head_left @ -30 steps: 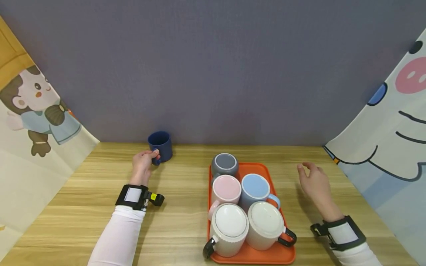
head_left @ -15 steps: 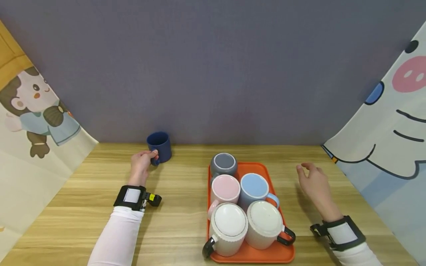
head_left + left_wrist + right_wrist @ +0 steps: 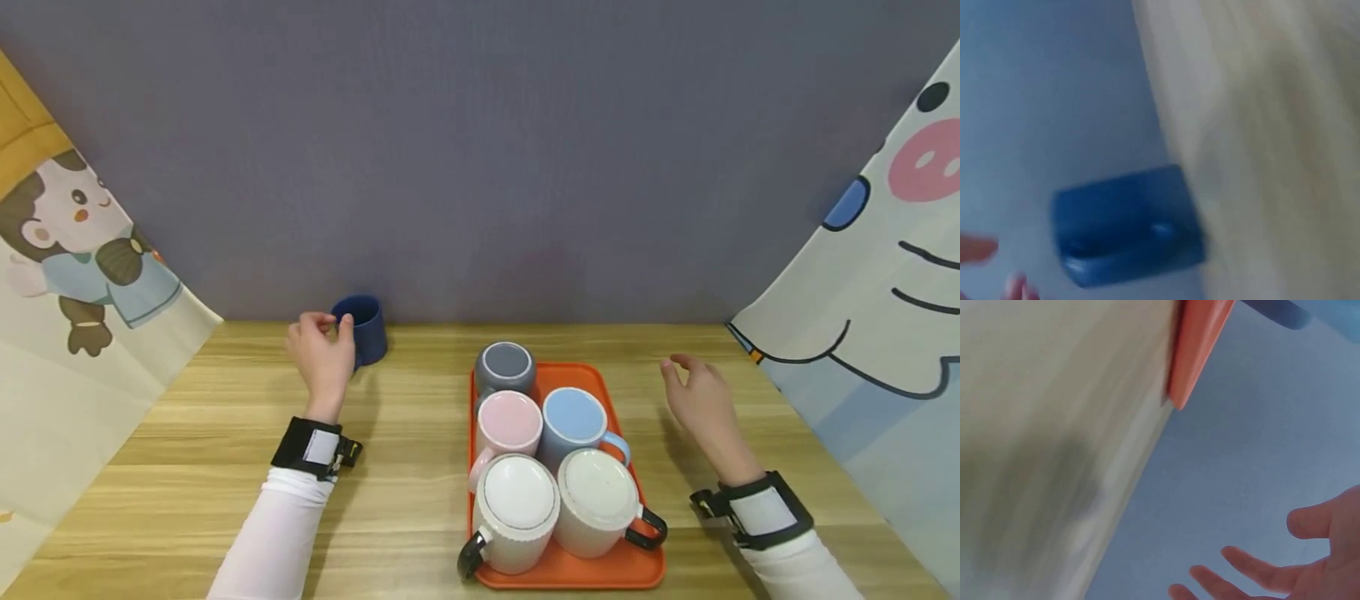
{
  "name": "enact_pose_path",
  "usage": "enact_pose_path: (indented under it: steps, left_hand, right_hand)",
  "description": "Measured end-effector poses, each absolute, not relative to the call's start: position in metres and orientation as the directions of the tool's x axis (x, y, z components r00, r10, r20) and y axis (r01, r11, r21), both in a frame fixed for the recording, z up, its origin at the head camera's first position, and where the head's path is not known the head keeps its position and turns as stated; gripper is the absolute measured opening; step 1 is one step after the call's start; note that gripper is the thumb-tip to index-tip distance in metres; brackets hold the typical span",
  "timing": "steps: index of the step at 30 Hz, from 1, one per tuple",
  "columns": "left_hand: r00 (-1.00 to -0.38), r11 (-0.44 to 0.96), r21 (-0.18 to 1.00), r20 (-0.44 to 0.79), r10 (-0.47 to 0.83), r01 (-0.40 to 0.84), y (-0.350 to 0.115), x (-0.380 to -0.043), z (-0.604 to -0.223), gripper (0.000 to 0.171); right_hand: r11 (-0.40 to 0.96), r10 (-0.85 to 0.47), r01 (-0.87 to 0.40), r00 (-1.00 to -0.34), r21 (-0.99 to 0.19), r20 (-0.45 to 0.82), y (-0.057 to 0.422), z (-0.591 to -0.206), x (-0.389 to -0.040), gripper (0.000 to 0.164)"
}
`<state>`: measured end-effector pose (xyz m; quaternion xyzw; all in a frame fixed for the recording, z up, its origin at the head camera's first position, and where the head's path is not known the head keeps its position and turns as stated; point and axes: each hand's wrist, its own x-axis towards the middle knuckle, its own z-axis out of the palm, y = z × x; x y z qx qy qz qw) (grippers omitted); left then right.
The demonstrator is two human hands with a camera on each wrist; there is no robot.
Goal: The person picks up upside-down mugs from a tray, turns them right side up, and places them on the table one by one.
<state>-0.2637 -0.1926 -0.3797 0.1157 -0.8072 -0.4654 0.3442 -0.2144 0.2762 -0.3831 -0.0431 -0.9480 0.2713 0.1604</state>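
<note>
A dark blue mug (image 3: 372, 335) stands upright at the back left of the table, near the grey wall. My left hand (image 3: 324, 358) is in front of it and overlaps its left side in the head view, thumb and fingers parted and holding nothing. In the left wrist view the same mug (image 3: 1129, 219) is blurred, with its handle showing and fingertips (image 3: 975, 248) apart from it at the lower left. Over the right side of the table hovers my right hand (image 3: 703, 408), its fingers loosely bent around nothing; the right wrist view shows those fingers (image 3: 1260, 569) spread.
An orange tray (image 3: 630, 575) lies at centre right, bearing several upturned mugs: a grey one (image 3: 507, 363), a pink one (image 3: 510, 419), a light blue one (image 3: 574, 417) and two whitish ones with black handles. A grey wall (image 3: 480, 167) closes off the back.
My left hand has let go of the blue mug's handle and risen slightly, its fingers parting. The mug stays in place. My right hand has barely shifted.
</note>
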Motion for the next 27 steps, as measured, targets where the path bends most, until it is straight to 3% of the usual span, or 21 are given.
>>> enact_pose_path:
  steps: [3, 5, 8, 21, 27]
  left_hand:
    - [-0.832, 0.562, 0.794, 0.461, -0.308, 0.232, -0.175, -0.259, -0.372, 0.023]
    - [-0.902, 0.564, 0.793, 0.391, -0.181, 0.231, -0.164, -0.255, -0.368, 0.022]
    - [-0.951, 0.589, 0.782, 0.302, -0.071, 0.205, -0.15, -0.249, -0.365, 0.024]
    - [-0.967, 0.608, 0.764, 0.254, 0.023, 0.215, -0.115, -0.24, -0.371, 0.021]
    - [-0.977, 0.614, 0.76, 0.186, 0.105, 0.21, -0.1, -0.234, -0.376, 0.018]
  right_hand:
    - [0.842, 0.155, -0.028, -0.944, -0.538, 0.291, 0.27, -0.381, -0.219, 0.053]
    - [0.838, 0.145, -0.048, -0.941, -0.544, 0.305, 0.266, -0.38, -0.221, 0.052]
    - [0.83, 0.133, -0.067, -0.94, -0.554, 0.313, 0.261, -0.378, -0.225, 0.053]
    - [0.813, 0.101, -0.135, -0.926, -0.567, 0.365, 0.24, -0.371, -0.235, 0.049]
    - [0.812, 0.082, -0.12, -0.946, -0.572, 0.314, 0.231, -0.368, -0.236, 0.051]
